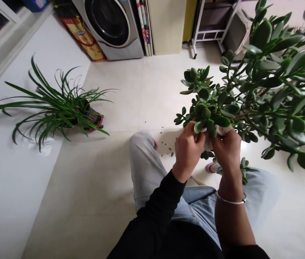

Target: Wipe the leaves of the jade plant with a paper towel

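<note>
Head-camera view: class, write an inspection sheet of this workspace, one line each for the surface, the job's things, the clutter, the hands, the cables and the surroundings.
Surface: pale tiled floor.
Job's things: jade plant and white cloth, pressed among its leaves.
Clutter: fallen leaf bits on the floor; spider plant in a reddish pot.
Hands: left hand and right hand both grip the cloth; silver bangle on the right wrist.
Cables: nothing seen.
Surroundings: front-loading washing machine, metal rack.

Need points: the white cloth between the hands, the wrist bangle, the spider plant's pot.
White cloth (221, 130): head view, on the fold showing between the hands.
Silver bangle (230, 202): head view, on its near curve.
Red pot (96, 121): head view, on its rim below the leaves.
</note>
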Motion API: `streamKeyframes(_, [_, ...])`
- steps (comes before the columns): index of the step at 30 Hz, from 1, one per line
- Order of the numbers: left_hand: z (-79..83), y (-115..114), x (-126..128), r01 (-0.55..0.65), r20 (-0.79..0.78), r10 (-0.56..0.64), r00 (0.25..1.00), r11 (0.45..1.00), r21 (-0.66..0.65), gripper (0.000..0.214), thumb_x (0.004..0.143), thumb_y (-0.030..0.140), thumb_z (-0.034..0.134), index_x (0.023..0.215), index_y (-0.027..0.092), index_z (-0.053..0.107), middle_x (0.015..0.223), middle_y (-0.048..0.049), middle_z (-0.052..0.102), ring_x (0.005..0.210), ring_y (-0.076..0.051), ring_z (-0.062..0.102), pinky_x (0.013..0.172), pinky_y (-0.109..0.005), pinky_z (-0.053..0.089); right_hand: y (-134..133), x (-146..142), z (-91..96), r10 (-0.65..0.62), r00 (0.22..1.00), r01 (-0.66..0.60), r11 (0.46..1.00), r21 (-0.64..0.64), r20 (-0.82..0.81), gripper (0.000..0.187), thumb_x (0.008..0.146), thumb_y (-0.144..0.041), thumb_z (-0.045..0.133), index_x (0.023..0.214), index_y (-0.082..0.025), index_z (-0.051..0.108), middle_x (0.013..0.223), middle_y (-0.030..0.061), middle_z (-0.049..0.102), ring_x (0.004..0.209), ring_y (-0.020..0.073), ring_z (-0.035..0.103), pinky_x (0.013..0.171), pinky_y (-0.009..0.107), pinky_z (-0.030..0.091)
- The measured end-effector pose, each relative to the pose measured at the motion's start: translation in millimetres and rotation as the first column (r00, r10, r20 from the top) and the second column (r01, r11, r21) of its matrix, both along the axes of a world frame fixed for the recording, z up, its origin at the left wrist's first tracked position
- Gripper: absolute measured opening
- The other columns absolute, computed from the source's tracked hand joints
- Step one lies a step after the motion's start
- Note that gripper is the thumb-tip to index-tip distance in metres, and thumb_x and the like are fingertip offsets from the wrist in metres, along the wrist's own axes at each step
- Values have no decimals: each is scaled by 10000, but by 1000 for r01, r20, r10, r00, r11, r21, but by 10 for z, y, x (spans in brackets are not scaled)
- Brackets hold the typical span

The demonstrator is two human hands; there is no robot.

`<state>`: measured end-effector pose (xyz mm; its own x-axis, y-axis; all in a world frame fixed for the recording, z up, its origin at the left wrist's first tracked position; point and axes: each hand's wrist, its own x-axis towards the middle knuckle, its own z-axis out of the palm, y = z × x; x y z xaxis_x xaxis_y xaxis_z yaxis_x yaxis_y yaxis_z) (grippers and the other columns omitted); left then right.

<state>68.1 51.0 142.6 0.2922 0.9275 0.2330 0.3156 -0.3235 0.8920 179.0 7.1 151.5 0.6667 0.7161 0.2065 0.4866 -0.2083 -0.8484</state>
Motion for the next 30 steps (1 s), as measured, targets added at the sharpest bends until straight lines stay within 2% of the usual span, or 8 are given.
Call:
streamKeyframes(3, [-12,-16,40,-28,19,28,999,999,-17,94,954,180,662,1009,223,599,974,-60,749,862,-186,700,802,-330,568,5,1,13,-3,1000,3,1000,-9,4,140,811,-316,633,833,-187,682,832,58,733,762,212,656,682,308,505])
streamKeyframes(7, [-82,-2,109,-81,66,81,995,997,-2,150,930,161,686,929,232,553,923,-40,714,830,-178,673,783,-328,555,27,-42,-2,-70,998,69,997,32,7,153,793,-319,689,834,-174,717,897,74,770,797,226,690,744,331,537])
streamKeyframes(10, [-115,12,118,-101,89,101,991,995,0,183,929,154,679,881,244,527,863,-28,691,790,-178,658,764,-328,547,8,-66,-1,-97,995,97,995,24,6,147,791,-314,700,807,-171,726,855,64,768,751,216,687,705,321,530])
streamKeyframes(14, [-86,-20,58,-94,107,96,990,995,-26,158,964,177,644,875,241,530,850,-23,691,796,-170,663,768,-315,551,-84,-62,14,-45,997,45,999,1,-55,127,810,-280,658,817,-174,727,785,34,750,703,192,671,652,293,513])
streamKeyframes(16, [-67,-49,23,-71,117,76,990,996,-47,128,994,219,616,894,233,537,838,-20,687,766,-157,655,731,-296,543,-123,-55,12,-34,995,36,999,13,-92,152,813,-285,657,867,-172,743,820,38,763,723,193,679,658,293,516])
streamKeyframes(20, [-58,-81,-16,-42,131,53,990,996,-85,123,1015,258,590,909,233,534,807,-9,676,726,-142,646,680,-269,524,-131,-40,11,-119,989,123,992,41,-82,224,803,-350,717,920,-169,778,889,62,791,768,217,701,687,317,530])
streamKeyframes(27, [-15,-62,-51,-61,171,78,982,993,-100,238,980,300,686,838,246,502,748,17,682,702,-132,664,682,-246,533,-129,-14,40,-238,971,238,971,-32,-10,190,743,-366,760,727,-179,726,622,2,677,577,165,588,553,280,438])
streamKeyframes(30, [-53,-95,-104,-91,168,103,980,993,-80,254,964,332,708,835,245,507,738,25,665,672,-128,635,666,-240,525,-205,-19,7,-203,978,204,979,15,-41,222,767,-368,739,873,-175,765,808,40,756,684,183,653,606,283,499])
